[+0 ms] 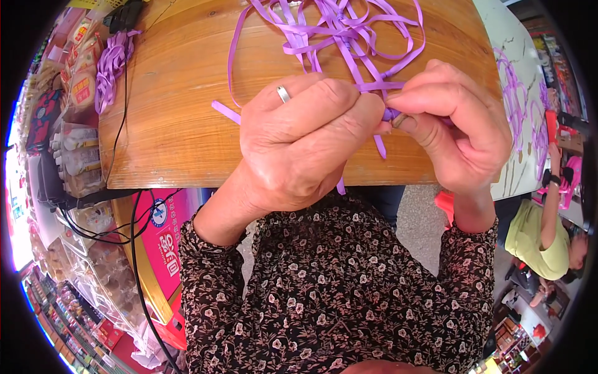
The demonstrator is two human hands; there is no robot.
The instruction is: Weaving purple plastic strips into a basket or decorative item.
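Over the near part of a wooden table (180,124), both my hands meet at a knot in a purple ribbon (391,115). My left hand (305,137), with a ring on one finger, is closed with its fingertips on the ribbon; one loose end sticks out past its left side and others hang below. From the right, my right hand (458,121) pinches the ribbon at the knot between thumb and forefinger. Beyond my hands lies a tangle of purple ribbon (336,28), with loops and several small knots. My fingers partly hide the knot.
A bundle of purple ribbon (112,68) hangs at the table's left edge beside packaged goods (81,87). Black cables (128,230) run down the left side. A white marbled table (507,37) with more purple ribbon adjoins on the right. Another person in a yellow top (539,240) is farther right.
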